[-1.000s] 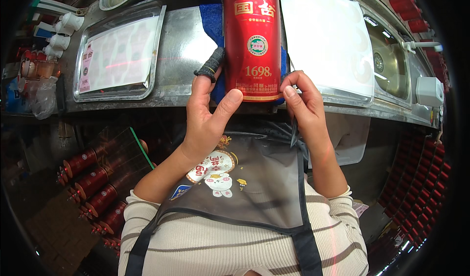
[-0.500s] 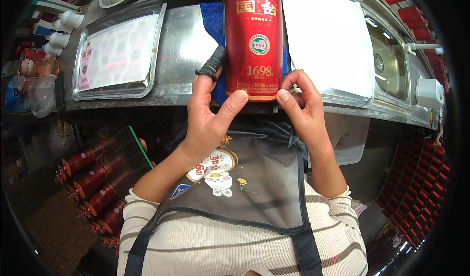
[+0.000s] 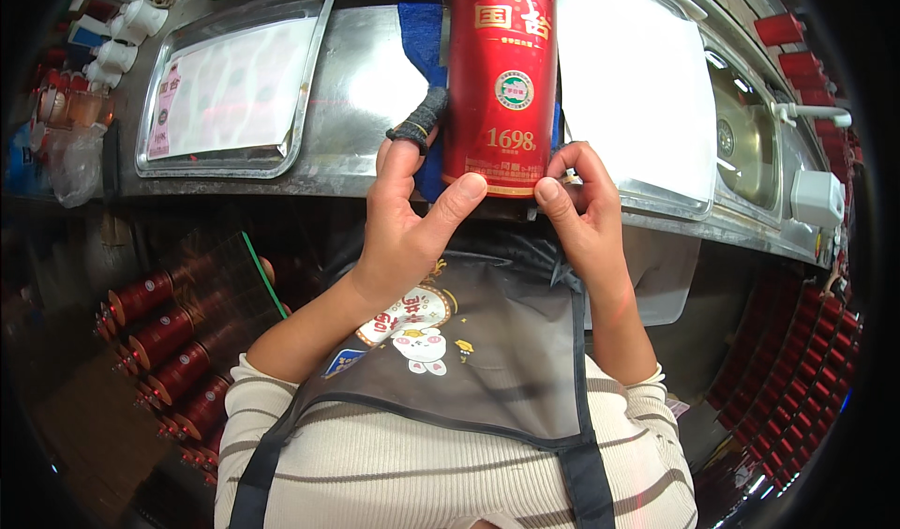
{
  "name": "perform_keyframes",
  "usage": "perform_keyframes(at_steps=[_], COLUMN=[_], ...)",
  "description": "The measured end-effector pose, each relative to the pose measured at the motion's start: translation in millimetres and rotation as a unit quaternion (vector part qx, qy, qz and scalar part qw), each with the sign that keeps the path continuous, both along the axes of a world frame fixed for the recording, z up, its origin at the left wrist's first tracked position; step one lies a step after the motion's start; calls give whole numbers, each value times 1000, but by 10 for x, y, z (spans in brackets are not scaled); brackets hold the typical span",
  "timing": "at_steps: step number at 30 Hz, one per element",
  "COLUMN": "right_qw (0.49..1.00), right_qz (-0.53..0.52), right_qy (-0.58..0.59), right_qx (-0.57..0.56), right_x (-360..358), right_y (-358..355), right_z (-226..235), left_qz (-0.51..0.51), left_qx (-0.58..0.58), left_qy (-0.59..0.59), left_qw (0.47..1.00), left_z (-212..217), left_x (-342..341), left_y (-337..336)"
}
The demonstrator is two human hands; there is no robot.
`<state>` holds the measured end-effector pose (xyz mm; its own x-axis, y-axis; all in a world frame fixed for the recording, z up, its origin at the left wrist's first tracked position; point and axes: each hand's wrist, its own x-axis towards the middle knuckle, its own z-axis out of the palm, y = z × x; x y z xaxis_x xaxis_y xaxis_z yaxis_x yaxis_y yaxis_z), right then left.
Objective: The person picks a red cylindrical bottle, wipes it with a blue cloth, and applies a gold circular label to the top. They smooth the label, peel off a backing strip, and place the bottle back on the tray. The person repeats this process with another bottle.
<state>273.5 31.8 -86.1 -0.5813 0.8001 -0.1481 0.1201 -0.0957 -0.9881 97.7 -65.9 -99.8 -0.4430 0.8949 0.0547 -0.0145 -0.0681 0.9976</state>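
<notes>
A red bottle (image 3: 502, 79) with gold lettering and a round green-and-white emblem lies on a blue cloth (image 3: 424, 37) at the counter's front edge. My left hand (image 3: 412, 191) holds its lower left side, thumb on the near rim. A dark knitted cover (image 3: 422, 121) wraps one of that hand's fingers. My right hand (image 3: 583, 205) grips the lower right corner, its thumb at the rim and forefinger bent. Some fingertips are hidden behind the bottle.
On the left, a clear tray (image 3: 305, 88) carries a sheet of pink labels (image 3: 234, 88). White sheets (image 3: 637, 88) cover another tray at right, beside a metal sink (image 3: 745, 126). Similar red bottles (image 3: 178, 374) are racked below left; rows of red items (image 3: 787, 388) stand below right.
The view has shifted slightly, so the bottle and both hands appear a little farther right. The bottle looks turned slightly, its emblem and lettering sitting closer to its right side. Both hands keep their hold.
</notes>
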Motion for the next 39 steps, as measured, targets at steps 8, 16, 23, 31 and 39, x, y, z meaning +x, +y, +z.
perform_keyframes(at_steps=[8, 16, 23, 31, 39], right_qw=[999, 999, 998, 999, 999], right_qz=[-13, 2, 11, 7, -10], right_qy=[-2, -10, -47, -19, -46], right_qx=[-42, -33, -34, -34, -8], right_x=[39, -27, 11, 1, -20], right_y=[48, -15, -10, -34, -32], right_z=[41, 118, 118, 117, 117], left_qz=[2, -5, -8, 48, 45], left_qx=[3, 5, 21, 29, 34], left_qy=[13, 38, -209, 9, -133], left_qw=[1000, 999, 978, 998, 990], left_z=[-41, -45, -61, -113, -122], left_x=[-7, -21, -29, 80, 85], left_y=[-6, -15, -57, -21, -4])
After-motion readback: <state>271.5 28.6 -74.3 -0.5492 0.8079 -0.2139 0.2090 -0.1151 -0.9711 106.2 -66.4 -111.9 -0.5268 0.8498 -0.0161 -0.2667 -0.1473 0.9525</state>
